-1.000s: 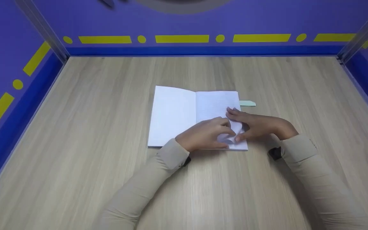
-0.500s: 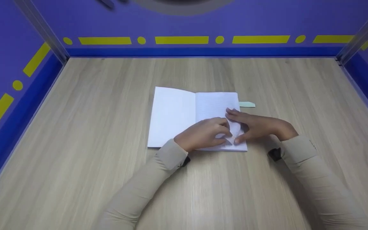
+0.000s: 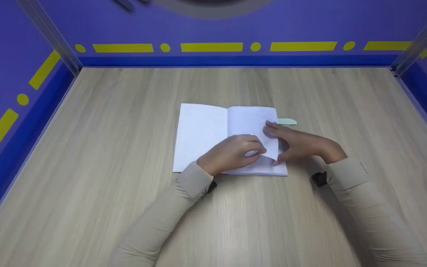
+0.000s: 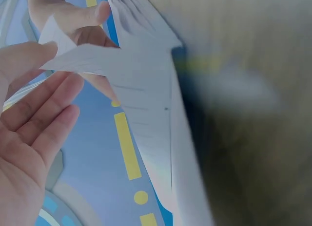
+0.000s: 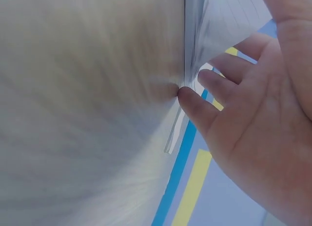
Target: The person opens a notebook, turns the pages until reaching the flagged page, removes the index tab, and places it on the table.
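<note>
1. Notebook point(image 3: 202, 137): lies open and flat at the middle of the table point(image 3: 87, 167), ruled pages up. A page point(image 3: 271, 142) on its right half is lifted at the lower corner and curls over toward the spine.

2. My left hand point(image 3: 232, 154): rests on the notebook's lower middle, fingers curled, pinching the raised page; the left wrist view shows the sheet point(image 4: 131, 84) caught between thumb and fingers.

3. My right hand point(image 3: 298, 144): lies at the notebook's right edge, fingertips on the lifted page, thumb low at the stack's corner. In the right wrist view the fingers point(image 5: 195, 106) press into the fanned page edges, so it grips paper, not air.

4. Tab point(image 3: 287, 121): a pale green strip pokes out beside the notebook's right edge, just past my right fingertips.

5. Risks, as I judge them:
   - Crease or tear: two hands pull one thin sheet from different corners.
   - Several pages turn at once: the edges are fanned under my right fingers.
   - Notebook slides: nothing pins its left half.
   - Tab gets knocked away by my right hand.
</note>
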`<control>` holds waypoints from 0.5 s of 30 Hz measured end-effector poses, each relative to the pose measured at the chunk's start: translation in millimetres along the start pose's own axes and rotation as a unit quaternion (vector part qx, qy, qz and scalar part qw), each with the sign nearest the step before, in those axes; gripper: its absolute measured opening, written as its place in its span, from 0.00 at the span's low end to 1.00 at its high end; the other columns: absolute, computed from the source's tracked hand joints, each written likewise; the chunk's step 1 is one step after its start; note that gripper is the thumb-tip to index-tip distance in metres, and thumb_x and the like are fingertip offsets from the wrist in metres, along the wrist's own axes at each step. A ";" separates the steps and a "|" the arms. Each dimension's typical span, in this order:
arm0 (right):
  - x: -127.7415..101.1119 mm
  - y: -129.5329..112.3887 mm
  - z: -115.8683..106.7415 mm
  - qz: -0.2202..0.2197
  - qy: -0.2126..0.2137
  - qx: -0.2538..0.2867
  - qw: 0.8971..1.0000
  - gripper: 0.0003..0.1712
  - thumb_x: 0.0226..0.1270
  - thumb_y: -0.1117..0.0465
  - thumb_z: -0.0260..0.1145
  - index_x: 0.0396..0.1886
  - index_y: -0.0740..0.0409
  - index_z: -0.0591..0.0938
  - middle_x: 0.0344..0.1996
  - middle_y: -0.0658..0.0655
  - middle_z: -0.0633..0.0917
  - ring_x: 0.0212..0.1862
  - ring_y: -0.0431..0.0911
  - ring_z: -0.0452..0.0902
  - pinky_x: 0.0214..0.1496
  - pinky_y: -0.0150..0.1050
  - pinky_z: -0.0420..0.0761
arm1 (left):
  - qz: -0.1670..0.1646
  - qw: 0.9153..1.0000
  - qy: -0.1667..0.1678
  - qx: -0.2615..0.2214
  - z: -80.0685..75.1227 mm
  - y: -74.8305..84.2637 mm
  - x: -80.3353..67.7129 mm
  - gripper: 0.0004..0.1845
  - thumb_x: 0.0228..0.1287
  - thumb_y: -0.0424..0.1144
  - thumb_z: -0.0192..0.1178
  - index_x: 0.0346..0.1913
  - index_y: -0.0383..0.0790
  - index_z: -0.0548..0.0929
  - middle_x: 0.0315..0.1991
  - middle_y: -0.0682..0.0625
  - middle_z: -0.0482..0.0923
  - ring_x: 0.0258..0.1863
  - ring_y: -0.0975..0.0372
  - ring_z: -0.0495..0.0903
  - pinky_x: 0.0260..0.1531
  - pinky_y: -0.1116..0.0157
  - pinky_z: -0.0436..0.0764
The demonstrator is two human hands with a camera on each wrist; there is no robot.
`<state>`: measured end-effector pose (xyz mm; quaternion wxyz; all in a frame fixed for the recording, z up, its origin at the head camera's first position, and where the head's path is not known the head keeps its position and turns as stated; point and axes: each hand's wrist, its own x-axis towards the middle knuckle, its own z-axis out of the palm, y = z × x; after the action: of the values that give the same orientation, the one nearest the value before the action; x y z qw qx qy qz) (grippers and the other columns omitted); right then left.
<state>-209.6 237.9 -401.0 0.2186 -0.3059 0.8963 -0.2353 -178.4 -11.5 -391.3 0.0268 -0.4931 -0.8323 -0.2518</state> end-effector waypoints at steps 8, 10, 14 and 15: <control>-2.3 -0.1 -6.7 0.044 0.033 0.027 0.998 0.70 0.49 0.41 0.75 0.77 0.57 0.38 0.78 0.59 0.38 0.78 0.54 0.32 0.76 0.56 0.45 | -0.026 0.999 0.034 -0.021 -4.1 2.4 -0.9 0.14 0.65 0.31 0.57 0.52 0.37 0.84 0.45 0.48 0.86 0.44 0.62 0.84 0.49 0.70 0.80; -2.3 0.0 -7.8 0.045 0.043 0.032 0.998 0.71 0.49 0.41 0.75 0.77 0.56 0.37 0.78 0.59 0.37 0.78 0.55 0.32 0.76 0.56 0.44 | -0.033 0.998 0.044 -0.027 -5.9 2.4 -1.2 0.16 0.65 0.30 0.57 0.55 0.36 0.82 0.46 0.47 0.86 0.44 0.62 0.84 0.49 0.70 0.80; -1.6 1.2 -8.0 0.045 0.058 0.040 0.996 0.72 0.48 0.41 0.75 0.77 0.55 0.34 0.78 0.59 0.36 0.78 0.55 0.30 0.76 0.57 0.44 | -0.046 0.996 0.068 -0.035 -10.1 0.8 -1.8 0.19 0.65 0.29 0.57 0.59 0.35 0.78 0.47 0.46 0.86 0.43 0.63 0.84 0.49 0.71 0.80; -1.4 1.6 -8.0 0.046 0.060 0.043 0.996 0.72 0.48 0.41 0.75 0.77 0.55 0.34 0.77 0.60 0.36 0.78 0.55 0.30 0.76 0.57 0.44 | -0.049 0.995 0.077 -0.036 -11.1 0.0 -1.7 0.20 0.65 0.29 0.57 0.60 0.35 0.78 0.48 0.46 0.85 0.44 0.63 0.84 0.50 0.71 0.80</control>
<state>-213.6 242.2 -395.2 0.1880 -0.2402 0.9098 -0.2815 -179.8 -17.9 -382.1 0.0606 -0.4319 -0.8412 -0.3197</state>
